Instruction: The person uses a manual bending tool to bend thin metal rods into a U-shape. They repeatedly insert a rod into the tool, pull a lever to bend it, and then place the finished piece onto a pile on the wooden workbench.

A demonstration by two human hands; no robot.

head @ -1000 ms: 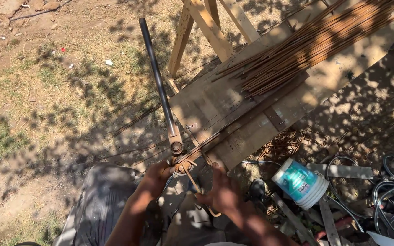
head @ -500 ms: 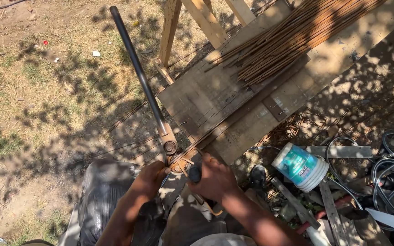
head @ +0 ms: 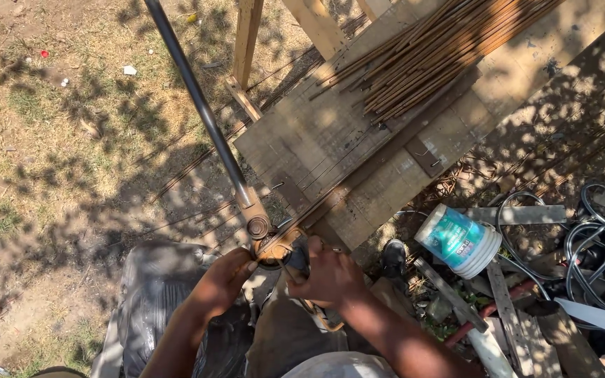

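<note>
A rough wooden bench [head: 358, 140] holds a bundle of several rusty steel rods [head: 428, 56]. One thin rod [head: 344, 196] lies along the bench and ends at a rusty bending tool [head: 264, 234] at its near corner. A long dark pipe handle [head: 197, 105] rises from the tool toward the upper left. My left hand [head: 222, 280] touches the tool's near side with curled fingers. My right hand [head: 327, 273] grips the bent end of the thin rod just right of the tool.
A white and teal plastic bucket [head: 456, 241] lies on its side to the right. Coiled cables [head: 596, 238], wood scraps and pipes clutter the lower right. A grey sack [head: 155, 301] lies under my left arm. Dry grass and dirt spread to the left.
The view has shifted so the bench and tool sit higher and nearer. Both hands have stayed at the tool, with the right hand closing tighter around the rod's end.
</note>
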